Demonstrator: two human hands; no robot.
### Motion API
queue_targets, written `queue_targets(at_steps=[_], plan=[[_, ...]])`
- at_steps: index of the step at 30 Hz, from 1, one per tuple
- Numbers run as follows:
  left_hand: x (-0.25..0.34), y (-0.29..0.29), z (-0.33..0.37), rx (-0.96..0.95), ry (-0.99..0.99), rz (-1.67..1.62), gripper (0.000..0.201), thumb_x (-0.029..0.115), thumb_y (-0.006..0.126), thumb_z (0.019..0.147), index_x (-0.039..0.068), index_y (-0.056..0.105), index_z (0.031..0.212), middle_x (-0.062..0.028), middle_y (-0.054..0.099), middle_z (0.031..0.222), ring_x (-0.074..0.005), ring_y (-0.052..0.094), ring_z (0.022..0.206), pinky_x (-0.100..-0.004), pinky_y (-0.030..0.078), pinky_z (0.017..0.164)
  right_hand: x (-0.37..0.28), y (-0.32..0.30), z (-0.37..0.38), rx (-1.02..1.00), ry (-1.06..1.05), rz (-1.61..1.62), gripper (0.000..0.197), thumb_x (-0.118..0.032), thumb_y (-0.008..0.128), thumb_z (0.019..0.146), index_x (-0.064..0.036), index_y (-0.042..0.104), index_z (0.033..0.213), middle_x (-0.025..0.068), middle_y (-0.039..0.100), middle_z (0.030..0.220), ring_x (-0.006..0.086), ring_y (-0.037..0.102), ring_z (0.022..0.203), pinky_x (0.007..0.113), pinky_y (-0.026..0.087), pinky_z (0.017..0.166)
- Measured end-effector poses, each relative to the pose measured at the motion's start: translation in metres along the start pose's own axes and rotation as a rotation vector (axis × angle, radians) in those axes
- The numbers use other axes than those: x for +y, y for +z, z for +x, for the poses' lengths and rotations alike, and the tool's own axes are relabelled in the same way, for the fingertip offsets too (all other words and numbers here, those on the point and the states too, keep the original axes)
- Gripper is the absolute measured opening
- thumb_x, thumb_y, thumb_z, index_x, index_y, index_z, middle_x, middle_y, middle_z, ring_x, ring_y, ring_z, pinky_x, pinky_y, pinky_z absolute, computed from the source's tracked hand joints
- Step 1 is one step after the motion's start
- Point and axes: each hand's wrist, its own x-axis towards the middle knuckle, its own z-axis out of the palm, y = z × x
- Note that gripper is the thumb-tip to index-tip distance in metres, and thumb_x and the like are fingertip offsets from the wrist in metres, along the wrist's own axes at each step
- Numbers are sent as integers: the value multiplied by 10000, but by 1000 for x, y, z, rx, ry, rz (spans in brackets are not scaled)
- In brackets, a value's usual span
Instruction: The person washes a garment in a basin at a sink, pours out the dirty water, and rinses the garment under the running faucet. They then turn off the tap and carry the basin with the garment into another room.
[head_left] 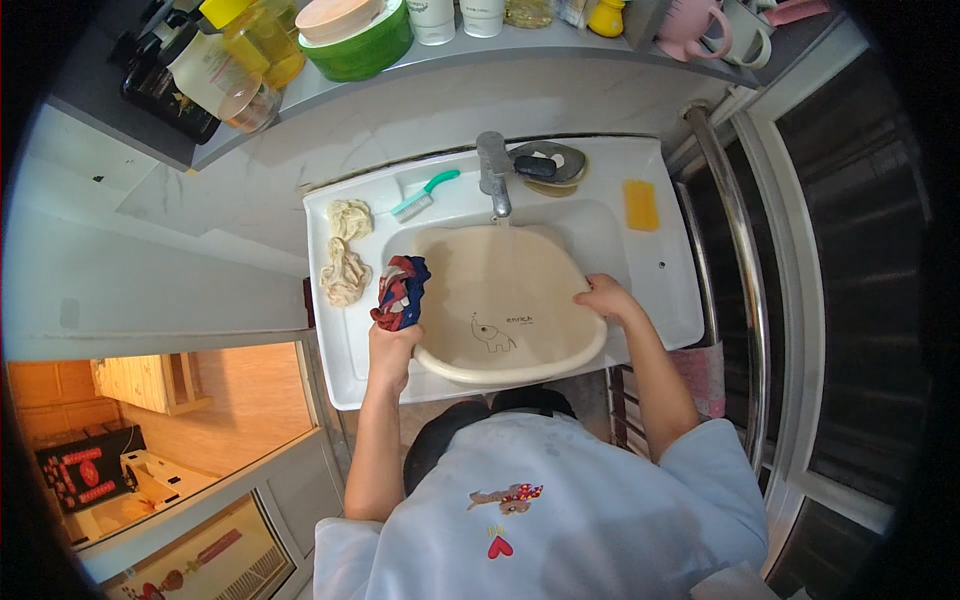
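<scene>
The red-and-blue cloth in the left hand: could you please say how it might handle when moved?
The cloth is probably floppy, given its crumpled folds. It looks fairly light, since the left hand alone grips it. It seems unlikely to roll, being an irregular bunch.

Crumpled matt cloth (402,290) bunches in the left grip (393,347); the right grip (603,297) holds the basin (500,270), smooth, plastic-looking, softly shiny. Beyond both, a shiny metal faucet (493,165). Beyond the left grip, wrinkled matt rags (346,275) lie on the smooth, glossy counter (668,315); right of the right grip, a polished metal rail (743,250).
</scene>
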Motion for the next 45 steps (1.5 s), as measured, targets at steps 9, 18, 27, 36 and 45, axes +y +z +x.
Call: queue_targets(at_steps=[9, 18, 27, 36, 45], plan=[[-12, -1, 10, -38, -212, -184, 277, -22, 582, 746, 19, 575, 1020, -31, 566, 852, -162, 563, 724, -302, 487, 674, -54, -51, -69, 171, -84, 486, 445, -135, 586, 802, 77, 579, 1193, 136, 675, 875, 172, 651, 697, 313, 496, 537], [-25, -27, -20, 52, -186, -267, 341, -54, 580, 718, 20, 560, 1051, -21, 547, 853, -167, 570, 778, -274, 478, 756, -78, -22, -94, 146, -281, 373, 494, -113, 602, 817, 72, 508, 1265, 98, 678, 859, 132, 614, 590, 253, 449, 446], [-15, -1, -24, 5, 72, -78, 358, -34, 664, 700, 28, 590, 1045, -5, 590, 938, -121, 549, 835, -276, 447, 773, 2, 5, -39, 187, -204, 780, 488, 1, 604, 798, 12, 499, 1274, 118, 633, 1107, 197, 604, 1019, 310, 470, 887], [38, -16, -51, 75, 269, -97, 530, -41, 651, 697, 17, 528, 1209, -49, 562, 1035, -163, 590, 886, -291, 506, 790, -9, 58, -15, 8, -179, 950, 525, 25, 581, 797, 27, 493, 1315, 122, 621, 1163, 214, 592, 1070, 315, 448, 953], [97, 32, -40, -55, 168, -390, 377, -27, 637, 816, 6, 506, 1169, -62, 587, 987, -117, 634, 794, -202, 580, 653, -9, 85, -35, -326, 1, 1048, 468, -9, 561, 843, 49, 505, 1304, 147, 624, 1174, 217, 632, 1038, 340, 506, 901]])
